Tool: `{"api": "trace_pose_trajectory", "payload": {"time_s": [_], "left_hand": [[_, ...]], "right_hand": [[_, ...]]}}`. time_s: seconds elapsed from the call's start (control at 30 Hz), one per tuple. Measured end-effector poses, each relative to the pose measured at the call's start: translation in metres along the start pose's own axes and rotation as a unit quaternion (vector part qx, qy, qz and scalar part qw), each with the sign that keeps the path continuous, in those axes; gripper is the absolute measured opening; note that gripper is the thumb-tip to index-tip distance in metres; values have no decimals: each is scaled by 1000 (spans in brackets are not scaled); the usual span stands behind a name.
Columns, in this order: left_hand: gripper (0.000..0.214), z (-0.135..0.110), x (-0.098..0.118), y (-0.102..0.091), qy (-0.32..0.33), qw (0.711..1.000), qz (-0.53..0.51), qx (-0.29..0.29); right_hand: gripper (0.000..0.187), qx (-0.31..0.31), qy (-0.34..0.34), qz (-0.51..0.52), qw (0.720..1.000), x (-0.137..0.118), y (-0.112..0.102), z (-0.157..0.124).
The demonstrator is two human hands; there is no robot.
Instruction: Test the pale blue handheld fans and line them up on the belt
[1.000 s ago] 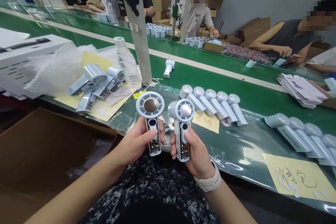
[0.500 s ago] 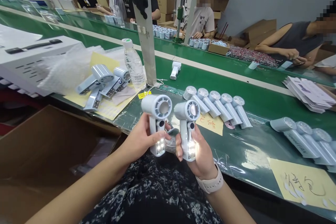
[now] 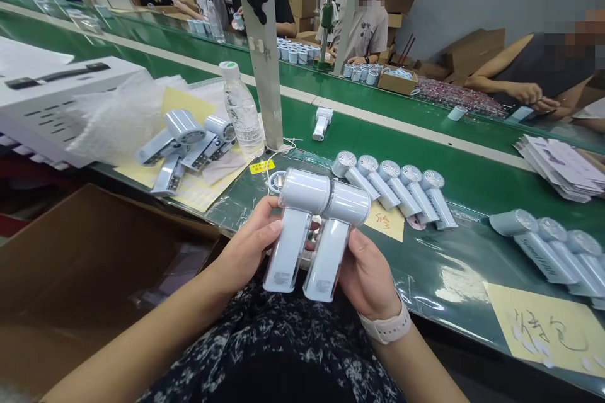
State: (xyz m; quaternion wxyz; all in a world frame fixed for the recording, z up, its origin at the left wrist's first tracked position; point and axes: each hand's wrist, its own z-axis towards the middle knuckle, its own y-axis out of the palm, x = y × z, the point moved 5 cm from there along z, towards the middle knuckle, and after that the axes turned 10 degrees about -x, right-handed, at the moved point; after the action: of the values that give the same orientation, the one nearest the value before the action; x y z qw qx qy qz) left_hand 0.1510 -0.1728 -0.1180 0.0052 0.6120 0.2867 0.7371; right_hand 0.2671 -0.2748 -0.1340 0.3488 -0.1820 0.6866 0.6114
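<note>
Two pale blue handheld fans are held side by side above my lap, their plain sides with small printed labels facing me. My left hand (image 3: 258, 236) is closed around the left handheld fan (image 3: 286, 252), thumb along its handle edge. My right hand (image 3: 371, 271) grips the right handheld fan (image 3: 326, 258) from its right side. The two round heads touch or nearly touch. Most of the fingers are hidden behind the handles. Past them, a row of similar fans (image 3: 390, 170) lies on the green bench (image 3: 425, 271).
A loose pile of fans (image 3: 182, 132) lies left on yellow paper, beside a water bottle (image 3: 241, 113) and a metal post (image 3: 265, 56). One fan (image 3: 322, 123) lies on the green belt (image 3: 373, 132). More fans (image 3: 543, 252) lie right. A cardboard box (image 3: 94, 283) stands lower left. Co-workers sit opposite.
Both fans have been turned over: their grilles and lit panels faced me before, and now their plain labelled sides do. The two heads have come closer together.
</note>
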Motion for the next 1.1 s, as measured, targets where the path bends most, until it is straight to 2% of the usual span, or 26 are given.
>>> {"api": "trace_pose_trajectory", "payload": {"time_s": [0.13,0.27,0.37,0.53,0.67,0.8,0.93,1.03,1.1], "left_hand": [[51,2,4,3,-13,1000,-15,13],[52,3,-1,11,-77,995,-54,-17],[50,4,-2,13,-73,996,-52,-20],[46,5,-9,13,-85,993,-78,-7],[42,6,-11,14,-84,989,-121,-13],[42,6,-14,11,-86,989,-122,-13],[27,6,-14,9,-96,989,-110,1],[34,6,-12,8,-100,993,-67,17],[40,6,-10,8,-97,995,-26,16]], "right_hand": [[33,11,37,39,998,1,-3,1],[30,-21,63,41,997,1,0,2],[34,-44,55,24,997,0,1,1],[41,-47,43,-5,998,-3,2,-1],[37,-35,25,3,999,-6,1,-3],[30,-26,3,7,1000,-6,-3,-4],[29,38,-39,-13,998,-10,-15,-5],[38,96,-58,-34,993,-14,-22,-4],[41,100,-44,-41,993,-14,-22,-3]]}}
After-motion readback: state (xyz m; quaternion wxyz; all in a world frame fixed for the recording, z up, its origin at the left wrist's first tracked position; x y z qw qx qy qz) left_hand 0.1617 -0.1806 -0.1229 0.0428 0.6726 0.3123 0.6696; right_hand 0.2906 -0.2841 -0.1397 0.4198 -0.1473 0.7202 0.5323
